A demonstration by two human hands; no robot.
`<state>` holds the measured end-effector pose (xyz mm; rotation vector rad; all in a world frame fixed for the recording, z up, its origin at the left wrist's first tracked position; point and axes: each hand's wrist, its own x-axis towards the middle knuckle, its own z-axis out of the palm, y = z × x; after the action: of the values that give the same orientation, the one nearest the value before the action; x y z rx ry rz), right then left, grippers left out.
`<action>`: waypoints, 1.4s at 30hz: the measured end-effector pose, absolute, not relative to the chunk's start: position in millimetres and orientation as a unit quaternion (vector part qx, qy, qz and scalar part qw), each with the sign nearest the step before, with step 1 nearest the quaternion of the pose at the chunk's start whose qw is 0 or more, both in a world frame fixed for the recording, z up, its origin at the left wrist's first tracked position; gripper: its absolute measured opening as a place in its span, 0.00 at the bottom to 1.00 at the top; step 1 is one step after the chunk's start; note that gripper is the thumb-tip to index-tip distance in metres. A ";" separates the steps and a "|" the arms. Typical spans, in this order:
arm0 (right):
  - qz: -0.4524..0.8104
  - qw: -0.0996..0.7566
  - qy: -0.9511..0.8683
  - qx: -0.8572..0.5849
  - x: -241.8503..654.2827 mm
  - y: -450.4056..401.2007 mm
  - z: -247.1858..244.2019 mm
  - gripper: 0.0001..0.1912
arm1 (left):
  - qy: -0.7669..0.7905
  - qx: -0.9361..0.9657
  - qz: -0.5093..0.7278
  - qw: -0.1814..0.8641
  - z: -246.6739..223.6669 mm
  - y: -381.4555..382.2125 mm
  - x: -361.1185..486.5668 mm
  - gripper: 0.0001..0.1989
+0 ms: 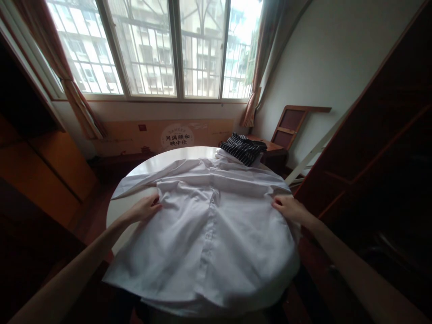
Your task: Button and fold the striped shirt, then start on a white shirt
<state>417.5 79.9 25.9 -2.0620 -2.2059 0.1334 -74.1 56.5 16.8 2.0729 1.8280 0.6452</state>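
Observation:
A white button-up shirt (246,225) lies spread over a round white table (118,211), its button strip running down the middle and its lower hem hanging past the near edge. My left hand (148,207) pinches the shirt's left side below the sleeve. On the opposite side, my right hand (286,208) grips the fabric at about the same height. The sleeves stretch across the far part of the table. Behind the shirt, at the table's far right, a black-and-white striped cloth (243,148) rests folded on some white fabric.
Beyond the table, a long printed box (135,135) stands under the window. A wooden chair (286,128) is at the back right, near a pale slanted frame (310,157). Dark furniture (367,153) rises on the right, an orange-brown cabinet (47,175) on the left.

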 end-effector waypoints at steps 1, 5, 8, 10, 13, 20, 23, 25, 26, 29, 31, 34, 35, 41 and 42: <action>0.020 0.063 -0.711 -0.701 418.4 89.8 29.9 0.10 | 0.634 0.730 0.215 0.137 15.8 62.0 -72.4 0.08; -0.064 0.085 -0.664 -0.740 410.0 130.2 40.6 0.12 | 0.663 0.725 0.183 0.047 12.7 89.5 -66.7 0.06; -0.134 0.123 -0.644 -0.743 384.4 145.8 47.4 0.14 | 0.705 0.690 0.164 -0.015 15.3 107.6 -58.0 0.07; -0.177 0.163 -0.641 -0.729 358.4 144.6 54.1 0.14 | 0.723 0.673 0.144 -0.065 21.7 114.9 -46.4 0.09; -0.157 0.203 -0.699 -0.667 309.9 128.4 60.4 0.12 | 0.698 0.695 0.133 -0.109 35.7 116.4 -15.8 0.11; 0.057 0.121 -0.886 -0.444 220.2 79.6 12.9 0.15 | 0.595 0.793 0.114 0.062 26.2 97.3 71.5 0.09; 0.062 0.142 -0.885 -0.439 218.7 74.4 -3.2 0.14 | 0.532 0.814 0.196 0.127 4.5 99.7 75.0 0.09; 0.078 0.145 -0.891 -0.423 223.8 76.2 -3.4 0.14 | 0.504 0.804 0.241 0.203 -5.9 106.9 67.0 0.10; 0.093 0.142 -0.894 -0.414 226.1 77.9 -1.5 0.13 | 0.494 0.794 0.249 0.251 -8.9 110.9 62.3 0.10; 0.142 0.139 -0.889 -0.412 228.9 82.7 5.1 0.13 | 0.463 0.769 0.248 0.364 -9.3 117.6 52.4 0.11; 0.159 0.152 -0.876 -0.429 229.2 84.4 6.7 0.13 | 0.450 0.775 0.237 0.374 -3.8 114.9 51.3 0.12; 0.192 0.184 -0.860 -0.436 233.9 86.3 6.0 0.08 | 0.432 0.818 0.186 0.331 7.9 103.5 54.6 0.11; 0.220 0.190 -0.854 -0.430 237.0 87.3 5.9 0.06 | 0.426 0.832 0.167 0.315 11.3 99.5 56.0 0.11; 0.473 0.173 -0.773 -0.385 255.7 98.1 6.6 0.11 | 0.374 0.866 0.152 0.293 12.7 88.8 66.3 0.14; 0.487 0.178 -0.765 -0.382 256.8 99.6 5.6 0.11 | 0.377 0.866 0.163 0.285 9.9 89.0 68.3 0.14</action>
<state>256.8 99.6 5.6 -1.0797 -2.1642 1.3771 68.3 89.0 9.9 2.3165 1.0097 0.4352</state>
